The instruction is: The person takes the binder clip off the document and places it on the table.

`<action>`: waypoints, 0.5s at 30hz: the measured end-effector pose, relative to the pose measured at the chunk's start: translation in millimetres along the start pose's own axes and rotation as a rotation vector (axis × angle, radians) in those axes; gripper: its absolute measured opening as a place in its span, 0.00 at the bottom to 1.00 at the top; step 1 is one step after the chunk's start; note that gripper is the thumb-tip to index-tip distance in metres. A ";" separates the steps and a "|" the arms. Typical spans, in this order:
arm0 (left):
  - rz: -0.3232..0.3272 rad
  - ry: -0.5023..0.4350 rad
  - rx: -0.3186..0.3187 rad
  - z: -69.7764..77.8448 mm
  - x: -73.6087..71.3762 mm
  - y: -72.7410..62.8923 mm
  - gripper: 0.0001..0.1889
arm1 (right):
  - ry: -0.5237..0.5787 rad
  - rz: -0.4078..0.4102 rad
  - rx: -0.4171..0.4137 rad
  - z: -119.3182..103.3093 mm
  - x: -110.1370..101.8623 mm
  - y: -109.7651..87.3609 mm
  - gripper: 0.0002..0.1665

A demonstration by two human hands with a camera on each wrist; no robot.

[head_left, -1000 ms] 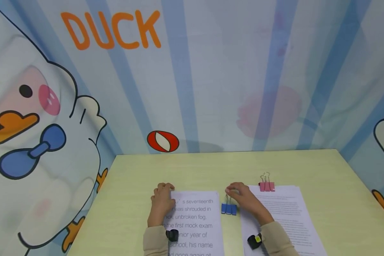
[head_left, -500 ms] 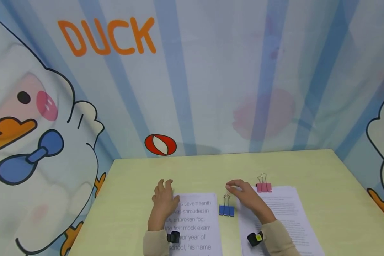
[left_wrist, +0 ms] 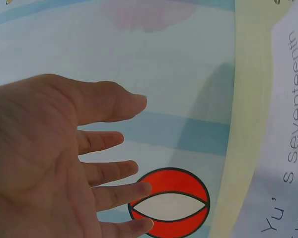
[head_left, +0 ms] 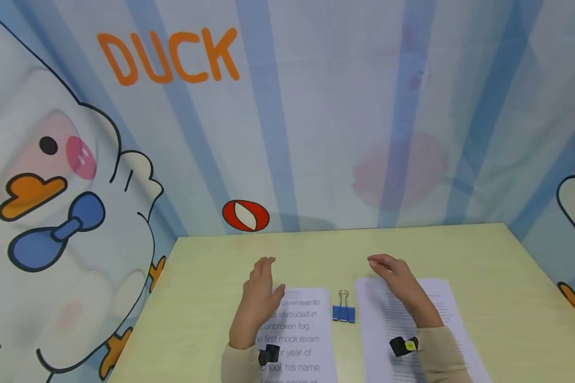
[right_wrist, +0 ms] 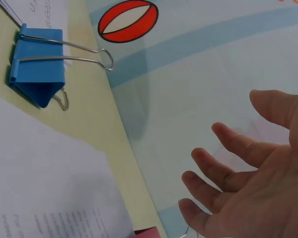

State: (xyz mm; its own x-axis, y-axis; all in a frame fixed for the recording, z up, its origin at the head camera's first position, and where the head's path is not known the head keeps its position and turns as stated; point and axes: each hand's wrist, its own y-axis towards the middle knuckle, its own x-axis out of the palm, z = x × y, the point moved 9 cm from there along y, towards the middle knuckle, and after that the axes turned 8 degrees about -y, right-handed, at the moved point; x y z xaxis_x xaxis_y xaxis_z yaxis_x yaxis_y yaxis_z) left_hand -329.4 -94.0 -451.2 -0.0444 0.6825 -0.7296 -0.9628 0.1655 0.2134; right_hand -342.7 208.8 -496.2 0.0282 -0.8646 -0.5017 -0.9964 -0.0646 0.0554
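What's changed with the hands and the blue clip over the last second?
The right hand has left the blue clip's handles, moving rightward and forward; it now hides most of the pink clip in the head view. The left hand has shifted right and forward, fingers straighter. The blue clip and both sheet stacks look unmoved.

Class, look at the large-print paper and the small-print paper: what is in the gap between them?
A blue clip sits between the large-print paper and the small-print paper; the head view shows it.
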 end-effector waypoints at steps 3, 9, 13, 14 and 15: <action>-0.021 -0.007 0.019 8.6 2.0 -1.7 0.32 | 0.024 0.033 0.017 4.1 -11.1 -1.1 0.27; -0.047 0.028 0.074 24.5 6.8 -5.7 0.31 | 0.042 0.086 0.049 11.0 -29.3 -3.4 0.28; -0.075 0.044 0.124 38.0 12.4 -8.4 0.30 | -0.026 0.138 0.050 13.5 -40.9 -6.6 0.28; -0.083 0.044 0.132 41.0 13.9 -9.1 0.30 | -0.055 0.157 0.049 14.0 -43.8 -7.4 0.28; -0.093 0.045 0.137 44.1 15.2 -9.9 0.30 | -0.089 0.181 0.041 14.0 -46.9 -8.0 0.28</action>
State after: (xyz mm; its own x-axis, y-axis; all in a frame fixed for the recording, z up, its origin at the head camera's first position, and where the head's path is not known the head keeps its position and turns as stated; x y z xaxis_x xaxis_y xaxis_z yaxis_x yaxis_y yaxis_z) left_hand -308.8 -53.9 -435.8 0.0281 0.6276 -0.7780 -0.9183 0.3237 0.2279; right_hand -337.2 256.8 -485.2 -0.1570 -0.8127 -0.5611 -0.9870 0.1096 0.1175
